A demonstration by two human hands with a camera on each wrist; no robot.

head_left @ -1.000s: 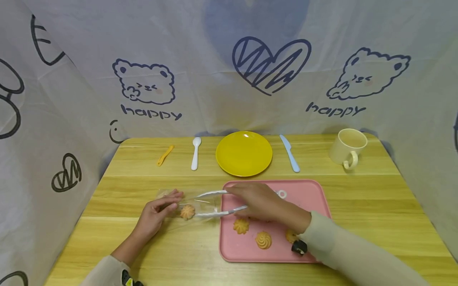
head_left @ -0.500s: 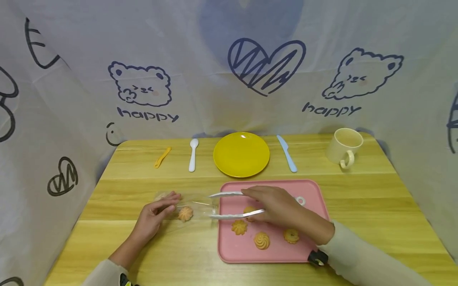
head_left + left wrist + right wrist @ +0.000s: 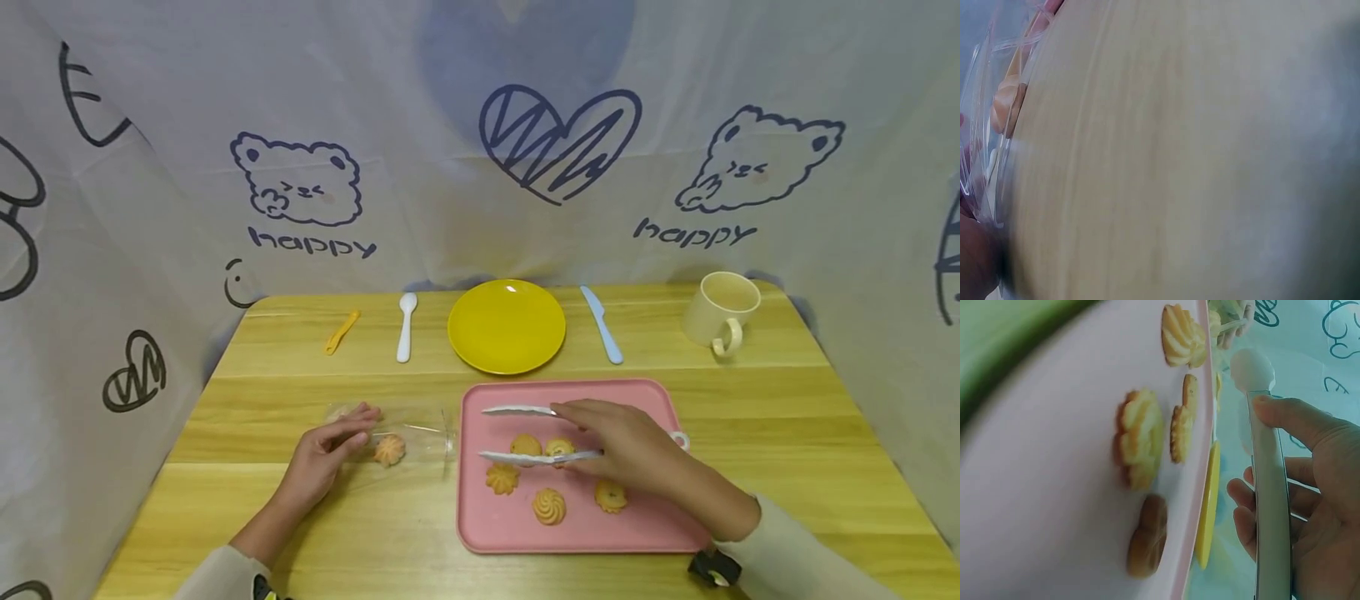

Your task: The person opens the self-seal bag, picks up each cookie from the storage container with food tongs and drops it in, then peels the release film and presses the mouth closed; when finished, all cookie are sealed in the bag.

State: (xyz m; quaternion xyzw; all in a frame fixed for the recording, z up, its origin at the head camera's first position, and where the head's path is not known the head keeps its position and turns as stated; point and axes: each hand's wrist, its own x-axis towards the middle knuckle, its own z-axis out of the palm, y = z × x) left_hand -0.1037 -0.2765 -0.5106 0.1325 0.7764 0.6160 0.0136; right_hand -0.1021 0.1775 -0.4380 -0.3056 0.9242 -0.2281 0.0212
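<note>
My left hand (image 3: pixel 321 460) grips a clear plastic bag (image 3: pixel 429 440) lying on the table, its mouth facing the pink tray. Inside the bag is one piped cookie (image 3: pixel 389 450), which also shows at the left edge of the left wrist view. My right hand (image 3: pixel 633 446) holds white tongs (image 3: pixel 517 410) over the pink tray (image 3: pixel 487 533); their arms are spread with nothing between the tips. In the right wrist view the thumb presses along one arm of the tongs (image 3: pixel 1270 506). Several cookies (image 3: pixel 550 506) sit on the tray, two of them partly behind the nearer tong arm.
Along the back of the table lie a small orange stick-like piece (image 3: pixel 342 332), a white spoon (image 3: pixel 406 327), a yellow plate (image 3: pixel 507 327) and a pale blue knife (image 3: pixel 602 325). A cream mug (image 3: pixel 722 312) stands at the back right. A printed cloth (image 3: pixel 435 167) hangs behind.
The right hand and the tongs have moved right, from the bag's mouth to over the tray, uncovering more cookies. The left hand stays on the bag.
</note>
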